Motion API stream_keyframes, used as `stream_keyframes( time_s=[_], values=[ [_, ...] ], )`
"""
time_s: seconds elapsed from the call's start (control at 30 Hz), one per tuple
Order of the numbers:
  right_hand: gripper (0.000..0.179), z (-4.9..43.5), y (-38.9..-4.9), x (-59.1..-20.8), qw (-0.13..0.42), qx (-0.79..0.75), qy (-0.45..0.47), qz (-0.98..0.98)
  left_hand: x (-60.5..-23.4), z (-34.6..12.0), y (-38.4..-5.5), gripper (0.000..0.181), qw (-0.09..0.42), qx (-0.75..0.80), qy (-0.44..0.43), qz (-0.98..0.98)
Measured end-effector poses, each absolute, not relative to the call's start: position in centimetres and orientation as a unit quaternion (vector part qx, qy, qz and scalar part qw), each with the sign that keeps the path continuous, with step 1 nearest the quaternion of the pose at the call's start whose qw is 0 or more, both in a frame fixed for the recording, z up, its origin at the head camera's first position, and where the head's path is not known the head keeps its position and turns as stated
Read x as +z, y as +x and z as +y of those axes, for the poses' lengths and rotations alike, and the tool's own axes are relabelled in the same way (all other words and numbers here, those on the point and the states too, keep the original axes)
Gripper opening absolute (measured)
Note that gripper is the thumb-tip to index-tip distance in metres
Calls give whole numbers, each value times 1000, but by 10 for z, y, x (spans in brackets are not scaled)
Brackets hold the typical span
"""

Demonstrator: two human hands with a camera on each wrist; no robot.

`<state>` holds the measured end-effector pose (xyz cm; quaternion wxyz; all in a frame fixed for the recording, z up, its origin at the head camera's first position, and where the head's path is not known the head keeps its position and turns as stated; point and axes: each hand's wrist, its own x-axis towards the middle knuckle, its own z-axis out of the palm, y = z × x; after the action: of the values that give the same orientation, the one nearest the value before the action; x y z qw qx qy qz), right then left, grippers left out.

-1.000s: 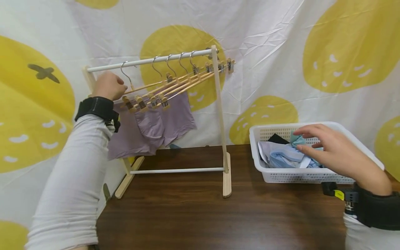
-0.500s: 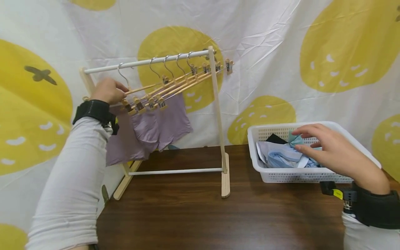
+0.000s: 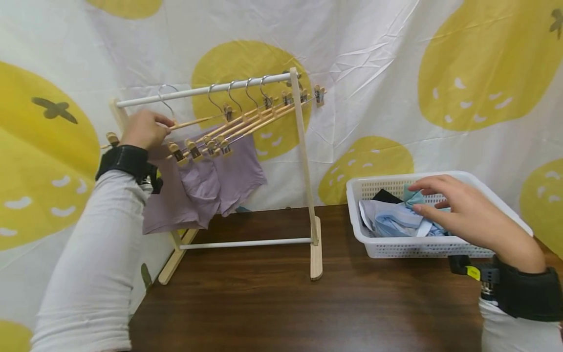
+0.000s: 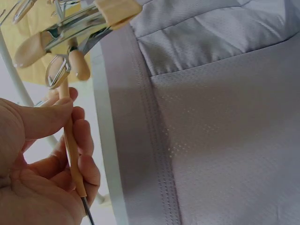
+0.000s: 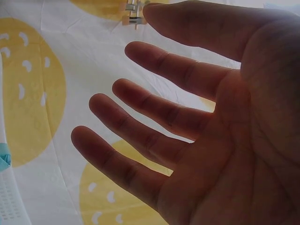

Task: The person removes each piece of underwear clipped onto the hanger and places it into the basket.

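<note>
My left hand (image 3: 145, 129) pinches the wooden bar of a clip hanger (image 3: 189, 124) at the rack's left end. The left wrist view shows the thumb and fingers around that wooden bar (image 4: 70, 150). The hanger's metal hook (image 3: 162, 98) is at the white rail (image 3: 193, 92), its top slightly above it. Purple boxer briefs (image 3: 200, 188) hang below and behind the hand; which clips hold them is hidden. My right hand (image 3: 479, 215) hovers over the white basket (image 3: 387, 248), fingers spread and holding nothing, as the right wrist view of the hand (image 5: 211, 126) confirms.
Several more clip hangers (image 3: 259, 120) hang close together on the rail's right half. Folded blue, teal and black garments (image 3: 391, 217) lie in the basket. The wooden rack (image 3: 315, 261) stands on a dark table (image 3: 264, 313) before a patterned cloth (image 3: 365, 98).
My left hand has shifted left with the hanger, and its hook has risen slightly against the rail. The purple boxer briefs have swung a little left. My right hand keeps its pose.
</note>
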<state>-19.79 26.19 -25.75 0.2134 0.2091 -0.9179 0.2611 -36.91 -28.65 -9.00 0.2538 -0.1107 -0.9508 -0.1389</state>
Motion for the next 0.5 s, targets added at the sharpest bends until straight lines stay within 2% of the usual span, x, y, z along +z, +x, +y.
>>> stream_keyframes(
  time_s=[0.23, 0.5],
  values=[
    [39, 262, -197, -256, 212, 262, 206, -919, -92, -291, -365, 32, 288, -147, -129, -937],
    [39, 263, -196, -257, 211, 263, 206, -919, -109, -296, -362, 32, 275, -159, -145, -937]
  ],
)
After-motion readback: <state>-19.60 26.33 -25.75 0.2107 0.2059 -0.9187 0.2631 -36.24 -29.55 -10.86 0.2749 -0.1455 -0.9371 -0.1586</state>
